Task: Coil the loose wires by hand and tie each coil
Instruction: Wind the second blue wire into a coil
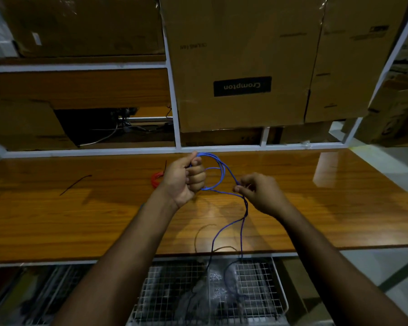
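Hands – two – work one thin blue wire (222, 171) above the glossy wooden tabletop (316, 208): left hand (186, 176) fists its loops, right hand (257, 191) pinches the trailing strand; one red wire coil (156, 178) lies behind.

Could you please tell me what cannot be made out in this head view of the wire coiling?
- Red wire: mostly hidden behind the left hand.
- Blue wire: its free ends vanish in the dark over the wire basket.
- Coil turns: hidden inside the left fist.
- Right hand: its fingertips hide the pinch.
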Available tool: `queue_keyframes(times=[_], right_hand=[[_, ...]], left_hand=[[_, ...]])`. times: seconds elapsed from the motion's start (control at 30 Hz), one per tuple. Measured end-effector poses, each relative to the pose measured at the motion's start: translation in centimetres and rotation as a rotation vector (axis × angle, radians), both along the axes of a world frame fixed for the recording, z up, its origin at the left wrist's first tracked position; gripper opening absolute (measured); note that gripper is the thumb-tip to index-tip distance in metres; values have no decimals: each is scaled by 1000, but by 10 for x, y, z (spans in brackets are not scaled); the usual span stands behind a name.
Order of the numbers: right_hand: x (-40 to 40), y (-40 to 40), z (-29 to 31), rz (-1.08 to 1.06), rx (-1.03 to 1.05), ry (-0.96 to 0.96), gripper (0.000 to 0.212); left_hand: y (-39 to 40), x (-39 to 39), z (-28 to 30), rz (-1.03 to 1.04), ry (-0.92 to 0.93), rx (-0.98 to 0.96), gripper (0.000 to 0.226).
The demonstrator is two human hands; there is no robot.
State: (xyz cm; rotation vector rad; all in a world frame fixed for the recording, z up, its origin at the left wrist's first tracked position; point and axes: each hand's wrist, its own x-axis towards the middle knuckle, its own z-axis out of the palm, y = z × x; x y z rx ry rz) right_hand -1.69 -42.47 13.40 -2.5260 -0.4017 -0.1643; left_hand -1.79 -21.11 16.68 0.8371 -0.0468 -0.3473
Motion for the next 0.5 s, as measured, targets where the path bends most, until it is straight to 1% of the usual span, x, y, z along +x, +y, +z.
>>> queue_keyframes(times=[0.07, 0.1, 0.23, 0.3, 0.33, 0.37, 0.4, 0.47, 0.5], right_hand=[[-2, 9, -5, -75, 60, -40, 12], [-3, 12, -6, -79, 81, -42, 15], [-6, 14, -11, 19, 271, 101, 19], [-11, 12, -11, 4, 366, 78, 29], [-13, 10, -10, -14, 400, 18, 33], [-14, 9, -8, -7, 421, -66, 33], [-15, 8, -6, 33, 409, -165, 28], [-15, 8, -6, 152, 281, -365, 11], [-14, 7, -7, 198, 195, -417, 5]], left_hand=[[-3, 0, -1, -14, 1, 3, 40], [-4, 1, -1, -22, 1, 1, 39], [-1, 2, 3, -21, -16, 53, 38], [5, 1, 4, -4, -10, 61, 38], [8, 1, 4, 5, 1, 44, 38], [11, 1, 5, 17, 13, 22, 38], [13, 1, 6, 35, 26, 0, 38], [18, 2, 7, 79, 43, -33, 38], [19, 3, 9, 93, 43, -42, 38]])
